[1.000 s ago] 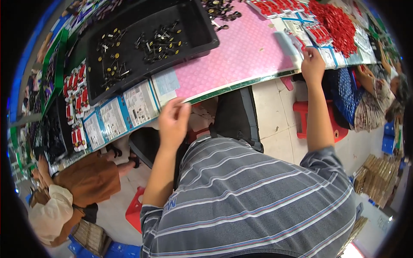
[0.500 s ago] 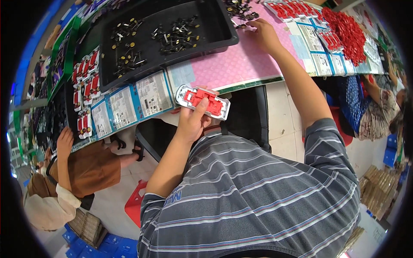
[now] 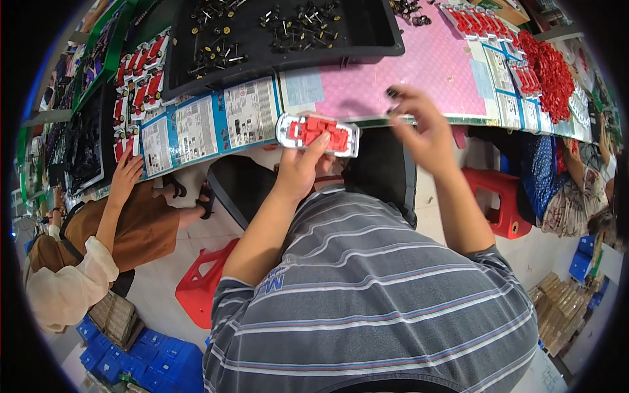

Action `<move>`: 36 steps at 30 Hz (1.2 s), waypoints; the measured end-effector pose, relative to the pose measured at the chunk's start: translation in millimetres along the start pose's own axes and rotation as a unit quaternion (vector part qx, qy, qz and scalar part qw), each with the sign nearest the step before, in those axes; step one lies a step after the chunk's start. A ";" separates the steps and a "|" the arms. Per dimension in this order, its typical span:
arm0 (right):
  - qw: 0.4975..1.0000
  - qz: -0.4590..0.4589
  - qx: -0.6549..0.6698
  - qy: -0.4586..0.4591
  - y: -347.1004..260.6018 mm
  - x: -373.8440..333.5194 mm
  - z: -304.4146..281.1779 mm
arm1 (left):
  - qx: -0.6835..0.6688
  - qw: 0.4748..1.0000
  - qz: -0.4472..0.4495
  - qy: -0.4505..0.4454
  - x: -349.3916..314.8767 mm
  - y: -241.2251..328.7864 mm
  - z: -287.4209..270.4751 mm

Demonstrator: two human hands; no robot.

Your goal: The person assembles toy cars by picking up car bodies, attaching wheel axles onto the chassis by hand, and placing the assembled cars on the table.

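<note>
My left hand [image 3: 299, 171] holds a toy car body [image 3: 338, 138] just off the table's near edge, thumb pressed on its red inner part. The body has a white shell around the red piece. To the right, my right hand [image 3: 422, 134] is raised at the table edge, with a small wheel axle [image 3: 393, 93] pinched at its fingertips. Its black wheels show; the rod between them is hard to make out. A short gap lies between the axle and the car body. Similar axles [image 3: 411, 13] lie in a loose pile on the pink mat [image 3: 367, 82].
A black tray [image 3: 341, 57] with several axles stands ahead. Red-and-white car bodies [image 3: 147, 92] fill the left side, beside a co-worker's hand [image 3: 126, 175]. Red parts [image 3: 550, 72] are heaped at the right. Red stools [image 3: 498, 196] stand on the floor.
My right hand has come back from the axle pile toward me, now with a wheel axle at its fingertips. My left hand still holds the car body. The co-worker's hand has moved up to the table edge.
</note>
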State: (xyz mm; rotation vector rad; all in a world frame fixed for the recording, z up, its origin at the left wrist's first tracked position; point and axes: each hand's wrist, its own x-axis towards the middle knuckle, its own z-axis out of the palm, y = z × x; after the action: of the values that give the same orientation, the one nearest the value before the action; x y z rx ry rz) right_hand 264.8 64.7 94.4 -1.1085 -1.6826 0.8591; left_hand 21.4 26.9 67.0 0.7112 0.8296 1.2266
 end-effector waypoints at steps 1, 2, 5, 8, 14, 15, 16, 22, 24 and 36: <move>0.998 -0.031 -0.049 -0.020 -14.1 -11.6 11.7 | 0.011 1.000 0.001 -0.019 4.9 -0.6 0.7; 0.998 -0.023 -0.048 -0.044 -35.3 -14.8 21.3 | 0.013 1.000 -0.008 -0.025 6.4 0.9 1.5; 0.994 -0.015 -0.089 -0.056 -47.7 -18.2 39.6 | 0.018 0.999 -0.020 -0.040 6.0 -0.8 6.9; 0.990 -0.001 -0.096 -0.103 -45.9 -10.6 42.4 | 0.016 1.000 -0.010 -0.020 3.4 -3.8 4.1; 0.979 0.014 -0.089 -0.181 -48.4 -5.0 53.9 | 0.003 1.000 -0.008 0.018 -11.3 -18.1 -13.9; 0.977 -0.009 -0.080 -0.198 -52.9 0.3 53.7 | -0.003 1.000 -0.015 0.027 -15.7 -15.3 -15.3; 0.979 -0.033 -0.078 -0.185 -52.4 10.2 51.6 | -0.008 0.999 -0.022 0.036 -18.2 -12.6 -16.8; 0.951 -0.170 -0.239 -0.101 -13.5 159.6 43.1 | -0.058 0.997 -0.022 0.042 -19.9 -2.9 -29.5; 0.909 -0.156 -0.335 -0.193 13.4 207.4 45.1 | -0.058 0.997 -0.038 0.023 -15.9 -4.4 -33.3; 0.953 -0.085 -0.282 -0.076 -8.8 184.6 34.6 | -0.068 0.996 -0.005 0.050 -8.0 8.4 -41.4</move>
State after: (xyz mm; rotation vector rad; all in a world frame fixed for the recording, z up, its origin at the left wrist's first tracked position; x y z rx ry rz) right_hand 197.2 231.7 148.0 -1.2650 -2.1964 0.3603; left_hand -19.1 21.9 53.6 0.5381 0.8231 1.3046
